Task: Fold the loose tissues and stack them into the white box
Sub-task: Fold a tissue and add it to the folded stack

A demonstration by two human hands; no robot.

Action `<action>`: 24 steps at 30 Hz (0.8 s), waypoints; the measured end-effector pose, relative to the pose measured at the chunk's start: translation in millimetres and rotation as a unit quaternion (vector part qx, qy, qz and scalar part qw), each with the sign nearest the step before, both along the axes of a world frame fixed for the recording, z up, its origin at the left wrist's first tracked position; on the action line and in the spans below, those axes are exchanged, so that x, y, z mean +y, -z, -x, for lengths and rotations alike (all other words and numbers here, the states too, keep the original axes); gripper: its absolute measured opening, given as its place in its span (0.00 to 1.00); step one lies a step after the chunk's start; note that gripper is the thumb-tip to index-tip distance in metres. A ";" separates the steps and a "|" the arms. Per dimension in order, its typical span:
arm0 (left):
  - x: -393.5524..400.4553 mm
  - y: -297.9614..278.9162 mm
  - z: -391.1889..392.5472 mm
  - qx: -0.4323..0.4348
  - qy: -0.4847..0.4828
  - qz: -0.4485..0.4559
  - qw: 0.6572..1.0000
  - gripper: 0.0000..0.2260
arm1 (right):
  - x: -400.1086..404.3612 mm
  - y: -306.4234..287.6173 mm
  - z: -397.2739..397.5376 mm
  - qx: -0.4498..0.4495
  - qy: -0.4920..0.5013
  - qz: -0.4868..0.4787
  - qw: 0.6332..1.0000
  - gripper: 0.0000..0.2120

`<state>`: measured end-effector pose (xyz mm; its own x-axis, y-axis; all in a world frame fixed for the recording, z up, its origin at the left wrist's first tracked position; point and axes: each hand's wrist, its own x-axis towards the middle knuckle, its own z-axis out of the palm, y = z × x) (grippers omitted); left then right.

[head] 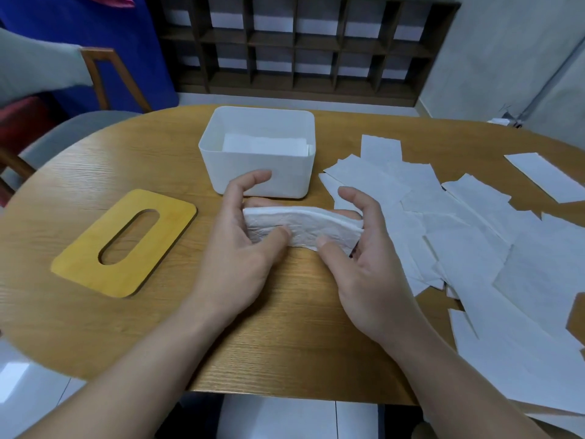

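Note:
A folded white tissue (304, 224) is held between both hands just above the wooden table (79, 172), in front of the white box (262, 175). My left hand (237, 248) grips its left end, thumb on the near face and fingers behind. My right hand (367, 261) grips its right end the same way. The tissue bows upward slightly. Inside the box lies a flat stack of folded tissues (266, 144). Several loose tissues (468, 236) are spread over the right side of the table.
A yellow wooden lid (79, 267) with an oval slot lies flat at the left. A chair (104, 74) stands beyond the table's left end, and a dark shelf unit (304, 42) lines the far wall. A single tissue (544, 175) lies apart at far right.

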<state>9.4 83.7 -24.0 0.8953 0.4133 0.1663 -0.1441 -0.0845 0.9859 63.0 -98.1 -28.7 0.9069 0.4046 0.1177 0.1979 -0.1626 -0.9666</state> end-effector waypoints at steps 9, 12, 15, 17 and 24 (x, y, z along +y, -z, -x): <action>3.4 2.0 3.3 0.000 -0.016 0.001 1.000 0.34 | -2.4 0.9 -0.6 0.016 -0.016 -0.016 1.000 0.30; 1.9 1.4 4.5 -0.010 -0.004 -0.019 1.000 0.35 | -1.9 0.0 1.7 0.016 -0.028 -0.001 0.999 0.28; 2.4 3.0 3.7 -0.018 -0.006 -0.019 1.000 0.35 | -2.0 0.5 1.8 0.011 -0.022 -0.015 1.000 0.27; 2.8 2.6 4.1 -0.021 -0.005 -0.022 1.000 0.34 | -2.5 1.3 0.7 0.006 -0.016 -0.016 1.000 0.26; 4.4 5.0 4.2 -0.014 -0.006 -0.023 1.000 0.30 | -1.4 3.4 2.5 0.008 -0.020 0.003 1.000 0.20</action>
<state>5.2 88.1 -29.0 0.8847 0.4158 0.2109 -0.1708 -0.1317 0.9765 60.5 -99.5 -32.1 0.8918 0.4411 0.1005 0.1883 -0.1600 -0.9690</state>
